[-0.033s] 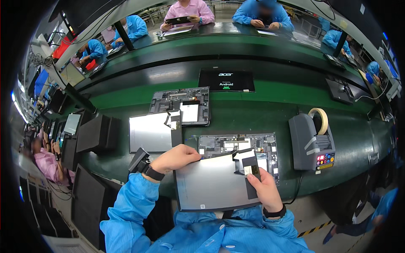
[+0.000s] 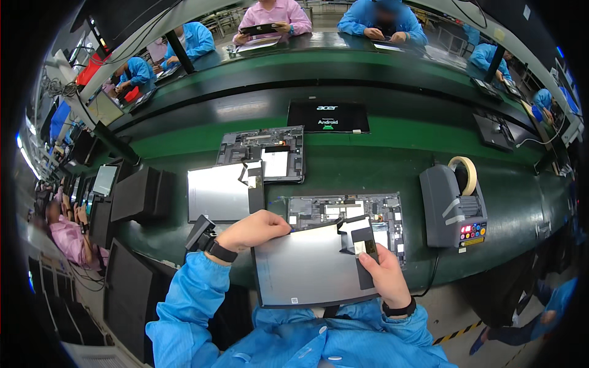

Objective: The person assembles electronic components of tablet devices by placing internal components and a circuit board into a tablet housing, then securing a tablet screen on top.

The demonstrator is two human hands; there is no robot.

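Note:
A display panel (image 2: 310, 270), silver on its back with a black border, is held tilted before my chest. My left hand (image 2: 257, 230) pinches its upper left edge, fingertips close together. My right hand (image 2: 388, 273) grips the right edge, thumb on top beside a white and black flex cable piece (image 2: 359, 236); the fingers underneath are hidden. Just beyond the panel, and partly covered by it, lies an opened tablet housing (image 2: 343, 201) with circuit boards exposed. A second silver-backed panel (image 2: 218, 193) lies to the left, against another opened tablet housing (image 2: 236, 147).
A lit black screen (image 2: 329, 118) lies at the back of the green bench (image 2: 368, 165). On the right stands a grey tape dispenser (image 2: 438, 214) with a tape roll (image 2: 469, 175) and cord. A black foam block (image 2: 141, 193) sits at left. People work across the bench.

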